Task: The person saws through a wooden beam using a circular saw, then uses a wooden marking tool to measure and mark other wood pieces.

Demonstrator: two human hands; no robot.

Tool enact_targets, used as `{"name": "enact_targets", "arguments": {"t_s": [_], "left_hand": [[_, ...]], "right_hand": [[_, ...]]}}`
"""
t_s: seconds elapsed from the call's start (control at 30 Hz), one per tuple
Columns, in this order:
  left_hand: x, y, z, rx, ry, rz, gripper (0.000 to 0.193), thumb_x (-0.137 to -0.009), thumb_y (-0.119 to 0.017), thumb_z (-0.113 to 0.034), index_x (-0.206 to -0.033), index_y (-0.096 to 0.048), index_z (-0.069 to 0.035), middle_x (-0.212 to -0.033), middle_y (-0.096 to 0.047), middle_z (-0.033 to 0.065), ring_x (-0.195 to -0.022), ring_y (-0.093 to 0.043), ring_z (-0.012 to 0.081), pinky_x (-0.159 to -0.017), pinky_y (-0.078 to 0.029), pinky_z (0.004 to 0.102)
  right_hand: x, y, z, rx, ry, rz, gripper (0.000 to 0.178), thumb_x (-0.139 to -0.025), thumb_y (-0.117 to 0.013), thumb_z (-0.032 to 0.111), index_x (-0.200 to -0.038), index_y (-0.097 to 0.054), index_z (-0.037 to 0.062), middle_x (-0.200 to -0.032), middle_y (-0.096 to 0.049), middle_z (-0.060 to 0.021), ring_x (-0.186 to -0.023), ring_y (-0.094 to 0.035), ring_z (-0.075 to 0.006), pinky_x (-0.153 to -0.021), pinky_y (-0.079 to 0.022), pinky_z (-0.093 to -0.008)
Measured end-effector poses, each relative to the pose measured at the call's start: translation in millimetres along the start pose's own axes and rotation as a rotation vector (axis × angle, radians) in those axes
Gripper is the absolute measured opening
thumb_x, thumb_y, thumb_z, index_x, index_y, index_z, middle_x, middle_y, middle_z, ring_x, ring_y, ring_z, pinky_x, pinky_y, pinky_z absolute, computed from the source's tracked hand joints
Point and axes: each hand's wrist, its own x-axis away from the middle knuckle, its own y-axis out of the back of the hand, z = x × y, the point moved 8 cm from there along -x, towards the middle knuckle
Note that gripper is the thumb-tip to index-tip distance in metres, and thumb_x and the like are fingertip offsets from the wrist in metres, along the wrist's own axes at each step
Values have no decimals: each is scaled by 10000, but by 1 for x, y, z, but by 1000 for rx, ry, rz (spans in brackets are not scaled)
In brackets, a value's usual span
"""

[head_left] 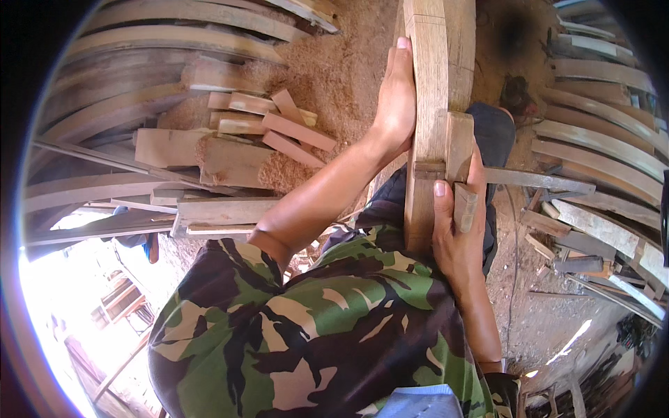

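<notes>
A long, slightly curved wooden piece point(429, 83) runs away from my lap, its near end against my camouflage clothing. My left hand point(396, 101) holds its left side, a digit stretched along the edge and the other fingers mostly hidden. My right hand point(460, 230) is closed around a wooden marking gauge point(459, 143), thumb near the bar. The gauge's block sits against the wood's right side. Its thin bar point(540, 179) crosses the top face and sticks out to the right. A small wooden wedge point(465, 207) shows at my right palm.
Curved planks point(167, 38) are stacked at the left, and more curved pieces point(599, 150) lie at the right. Short offcuts point(300, 131) rest on sawdust point(348, 76) left of my left arm. Another wooden board point(461, 42) lies beside the held piece. A dark cable point(516, 258) crosses the floor.
</notes>
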Motion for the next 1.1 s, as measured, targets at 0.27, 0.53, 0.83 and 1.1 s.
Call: {"name": "enact_targets", "arguments": {"t_s": [0.27, 0.53, 0.83, 1.1], "left_hand": [[14, -23, -16, 14, -10, 134, 743, -1135, -291, -661, -1449, -565, -46, -1297, -698, 151, -1234, -696, 240, -1080, -557, 391], [-1, -25, -3, -1, 4, 175, 720, -1150, -288, -627, -1468, -567, -44, -1298, -688, 124, -1145, -691, 207, -1025, -562, 379], [12, -25, 4, 75, 75, 170, 777, -1128, -292, -674, -1504, -550, -45, -1405, -665, 163, -1265, -684, 264, -1088, -555, 425], [9, -17, 11, 109, 112, 83, 647, -1154, -270, -622, -1132, -631, -85, -933, -666, 51, -798, -620, 162, -748, -548, 340]], "right_hand": [[-38, 5, 15, 14, 149, -134, 637, -1085, -590, 157, -1645, -339, -10, -1555, -493, -288, -1418, -515, -410, -1175, -409, -460], [-29, 9, 13, -23, 67, -122, 633, -1100, -552, 192, -1653, -327, -18, -1572, -486, -257, -1429, -511, -345, -1194, -392, -432], [-52, 12, 14, 40, 90, -167, 647, -1088, -578, 175, -1655, -323, -2, -1569, -474, -298, -1412, -520, -430, -1186, -405, -468], [0, 1, -8, 14, -40, -19, 696, -1069, -594, 172, -1681, -287, 44, -1580, -449, -310, -1453, -478, -465, -1213, -386, -465]]}}
